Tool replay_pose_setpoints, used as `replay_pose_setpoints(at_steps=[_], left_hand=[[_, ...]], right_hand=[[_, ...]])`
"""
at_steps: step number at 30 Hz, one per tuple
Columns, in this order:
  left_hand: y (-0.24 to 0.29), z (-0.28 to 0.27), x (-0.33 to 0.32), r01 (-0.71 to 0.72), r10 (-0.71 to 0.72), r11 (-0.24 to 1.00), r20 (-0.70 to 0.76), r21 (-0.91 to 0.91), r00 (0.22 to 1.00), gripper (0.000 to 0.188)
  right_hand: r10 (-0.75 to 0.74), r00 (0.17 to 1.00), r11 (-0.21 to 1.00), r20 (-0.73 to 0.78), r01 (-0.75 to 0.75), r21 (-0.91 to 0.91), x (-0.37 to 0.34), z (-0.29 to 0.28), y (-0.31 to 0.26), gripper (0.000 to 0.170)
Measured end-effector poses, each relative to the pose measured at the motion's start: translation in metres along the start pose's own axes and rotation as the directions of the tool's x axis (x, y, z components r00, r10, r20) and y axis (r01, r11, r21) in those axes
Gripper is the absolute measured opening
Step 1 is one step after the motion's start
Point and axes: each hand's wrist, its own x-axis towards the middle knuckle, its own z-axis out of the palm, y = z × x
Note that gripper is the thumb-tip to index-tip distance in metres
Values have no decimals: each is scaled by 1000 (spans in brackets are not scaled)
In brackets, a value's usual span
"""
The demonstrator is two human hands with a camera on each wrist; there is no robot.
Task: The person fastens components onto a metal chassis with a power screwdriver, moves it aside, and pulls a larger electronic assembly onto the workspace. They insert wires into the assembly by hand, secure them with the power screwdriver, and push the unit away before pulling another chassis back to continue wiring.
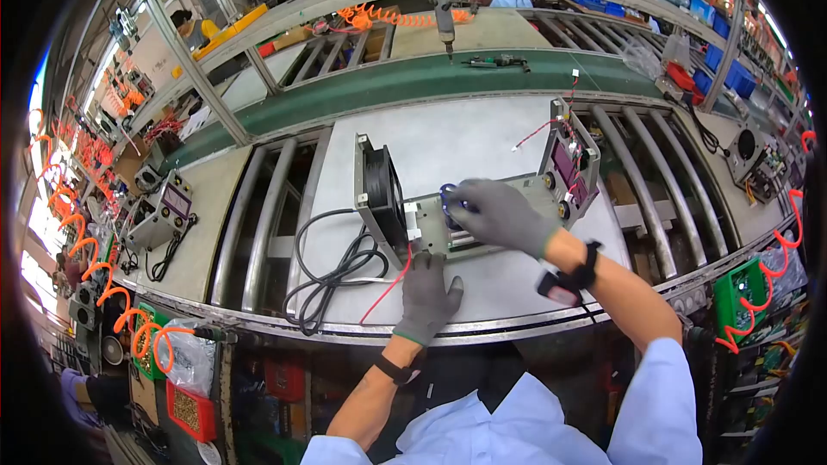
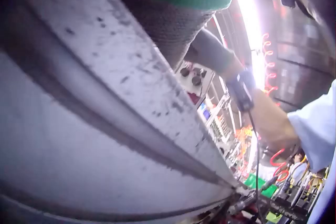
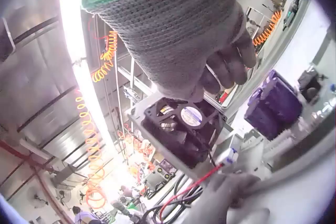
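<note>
A metal chassis lies on the work board, with a black fan upright at its left end and a panel with wires at its right end. My gloved right hand is over the middle, fingers bent, beside a blue-purple coil-like part. Whether it holds something I cannot tell. The gloved left hand rests at the chassis's front edge below the fan, thumb spread, fingertips by a red wire. A white connector block sits beside the fan.
A coiled black cable lies left of the chassis. Metal rollers flank the board. Above the green belt hangs a power screwdriver. Red and green bins stand at the front.
</note>
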Motion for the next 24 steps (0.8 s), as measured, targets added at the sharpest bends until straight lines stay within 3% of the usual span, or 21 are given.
replay_pose_setpoints(at_steps=[4,5,8,9,14,18,21,24], left_hand=[[-8,-3,-3,37,-34,997,45,-64,998,47],[-11,-5,-4,52,-46,994,66,-92,997,47],[-18,-11,-5,43,-34,992,76,-120,997,46],[-21,-12,-5,48,-37,991,83,-128,996,46],[-29,-11,-9,63,-52,990,87,-129,995,48],[-29,-21,-19,-2,10,989,51,-148,999,52],[-25,-40,-53,-79,85,972,18,-220,996,49],[-22,-93,-83,-124,98,959,-113,-253,989,29]], right_hand=[[-9,979,990,203,38,-136,87,34,18,45],[22,945,973,325,54,-223,97,37,12,52],[15,887,908,461,180,-377,118,70,-1,49],[-56,889,918,455,225,-327,117,77,-1,39],[-45,855,953,517,192,-234,128,85,-8,24],[2,851,976,526,113,-187,131,78,-16,23],[-76,844,971,531,185,-154,141,90,5,24],[-71,869,990,489,123,-74,141,85,16,30]])
